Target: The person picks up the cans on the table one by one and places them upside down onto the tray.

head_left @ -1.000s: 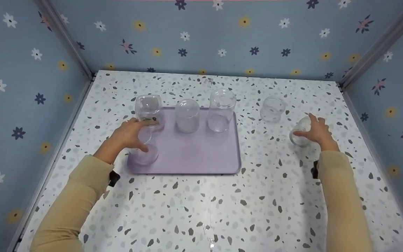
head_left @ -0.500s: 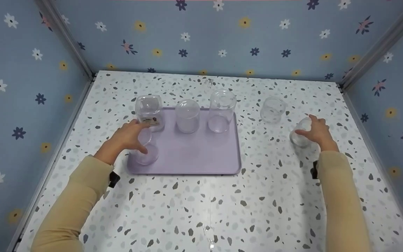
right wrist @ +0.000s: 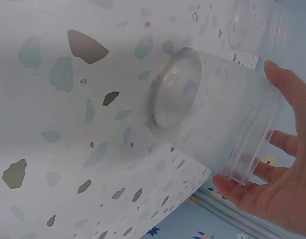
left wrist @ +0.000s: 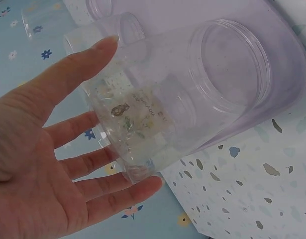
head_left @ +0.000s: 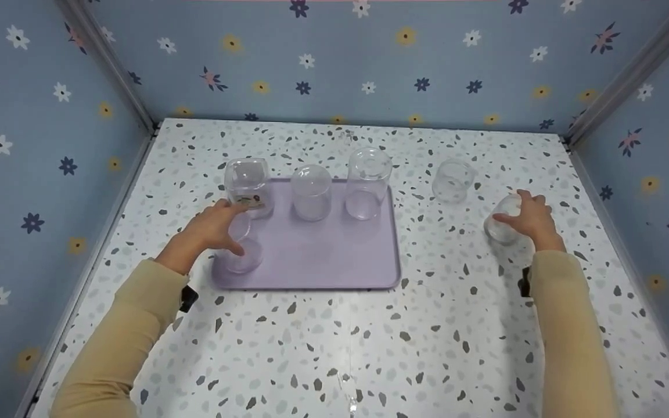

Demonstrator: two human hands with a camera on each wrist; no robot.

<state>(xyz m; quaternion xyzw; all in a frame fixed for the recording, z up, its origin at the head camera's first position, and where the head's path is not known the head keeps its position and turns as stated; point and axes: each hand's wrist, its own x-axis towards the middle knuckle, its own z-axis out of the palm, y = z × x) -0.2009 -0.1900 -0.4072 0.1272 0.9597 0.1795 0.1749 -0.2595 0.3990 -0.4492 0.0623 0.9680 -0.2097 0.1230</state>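
Note:
On the left part of a lilac tray stands a clear plastic jar. My left hand grips its upper end, thumb on one side and fingers on the other. The left wrist view shows the same jar with its ridged round end toward the tray. Off to the right, a second clear jar has its base on the speckled table. My right hand holds it near the ridged top, thumb and fingers on opposite sides.
Along the tray's back edge are a squarish clear container, a rounded clear jar and a tall clear jar. Another clear jar stands on the table right of the tray. Flowered blue panels enclose the table.
My right hand and the jar in it have shifted slightly to the right. My left hand and its jar stay in nearly the same place.

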